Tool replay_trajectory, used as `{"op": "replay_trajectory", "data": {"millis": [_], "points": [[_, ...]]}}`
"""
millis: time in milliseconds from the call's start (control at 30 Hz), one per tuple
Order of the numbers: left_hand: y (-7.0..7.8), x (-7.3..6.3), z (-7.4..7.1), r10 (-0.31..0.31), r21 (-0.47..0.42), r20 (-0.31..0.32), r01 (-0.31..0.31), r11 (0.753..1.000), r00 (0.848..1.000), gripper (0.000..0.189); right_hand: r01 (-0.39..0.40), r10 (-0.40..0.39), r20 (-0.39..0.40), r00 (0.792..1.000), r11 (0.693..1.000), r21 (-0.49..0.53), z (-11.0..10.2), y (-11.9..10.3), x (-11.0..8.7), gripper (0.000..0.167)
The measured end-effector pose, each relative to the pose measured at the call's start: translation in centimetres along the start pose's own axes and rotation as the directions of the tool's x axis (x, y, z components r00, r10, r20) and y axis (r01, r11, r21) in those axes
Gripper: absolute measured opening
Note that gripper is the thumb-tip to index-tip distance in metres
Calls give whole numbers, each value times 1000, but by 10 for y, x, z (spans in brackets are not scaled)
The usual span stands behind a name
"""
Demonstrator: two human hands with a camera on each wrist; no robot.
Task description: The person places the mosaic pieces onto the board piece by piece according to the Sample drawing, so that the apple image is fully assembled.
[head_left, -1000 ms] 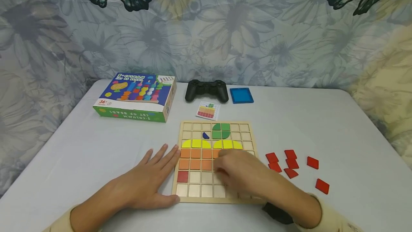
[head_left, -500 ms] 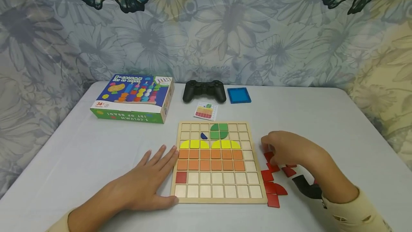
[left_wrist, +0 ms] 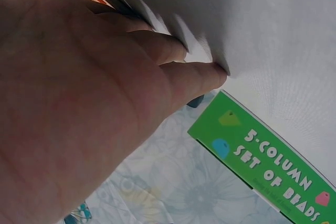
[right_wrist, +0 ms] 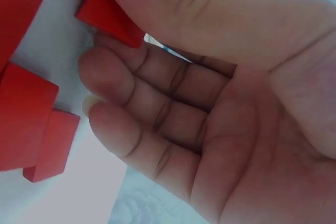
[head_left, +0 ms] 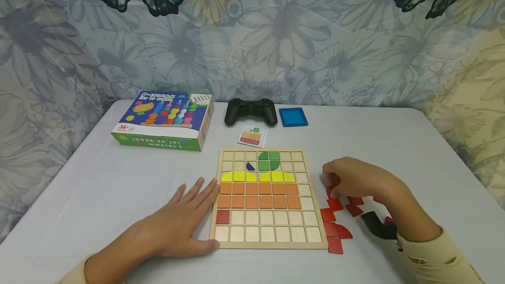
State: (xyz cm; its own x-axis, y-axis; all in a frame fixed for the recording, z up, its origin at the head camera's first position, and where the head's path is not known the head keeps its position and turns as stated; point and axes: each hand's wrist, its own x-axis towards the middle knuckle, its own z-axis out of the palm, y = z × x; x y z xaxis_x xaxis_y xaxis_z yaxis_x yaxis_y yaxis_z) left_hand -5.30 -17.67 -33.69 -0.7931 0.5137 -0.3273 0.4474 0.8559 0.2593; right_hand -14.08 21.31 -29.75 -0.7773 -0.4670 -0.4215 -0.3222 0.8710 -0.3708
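A wooden grid board (head_left: pixel 267 245) lies on the white table, with green, yellow, orange, blue and single red tile (head_left: pixel 222 217) pieces on its cells. My left hand (head_left: pixel 179 218) lies flat at its left side, fingers spread, fingertips and thumb touching the frame. To the right of the board my right hand (head_left: pixel 360 181) pinches a red tile (right_wrist: pixel 118 18) between thumb and fingers, low over the table. In the head view the hand partly covers that tile. Several loose red tiles (head_left: pixel 331 230) lie beside the board's right edge and under the right wrist.
Behind the board is a small pattern card (head_left: pixel 252 136). Farther back stand a bead-set box (head_left: pixel 163 119), a black game controller (head_left: pixel 251 112) and a blue square tray (head_left: pixel 293 117). A patterned cloth (head_left: pixel 284 34) hangs behind the table.
My right hand has moved from over the board to the red tiles at the right and taken hold of one. More orange tiles show on the board, uncovered. The left hand stays put.
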Motion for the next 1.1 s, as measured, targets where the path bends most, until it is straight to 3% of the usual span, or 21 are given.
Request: {"op": "replay_trajectory", "data": {"millis": [267,633,900,1100], "points": [[0,0,0,16,6,-10,-16,1000,1000,109,2,-2,-5,1000,1000,3,-5,3,-6,24],[1,2,-1,-22,28,10,22,999,1000,111,35,-32,-50,998,998,46,-8,-2,-5,24],[1,2,-1,-22,19,14,22,1000,1000,112,101,-100,-16,995,982,157,-4,-19,2,20],[1,1,-1,-18,6,12,18,1000,1000,112,147,-149,9,989,980,138,2,-38,17,18]]}}
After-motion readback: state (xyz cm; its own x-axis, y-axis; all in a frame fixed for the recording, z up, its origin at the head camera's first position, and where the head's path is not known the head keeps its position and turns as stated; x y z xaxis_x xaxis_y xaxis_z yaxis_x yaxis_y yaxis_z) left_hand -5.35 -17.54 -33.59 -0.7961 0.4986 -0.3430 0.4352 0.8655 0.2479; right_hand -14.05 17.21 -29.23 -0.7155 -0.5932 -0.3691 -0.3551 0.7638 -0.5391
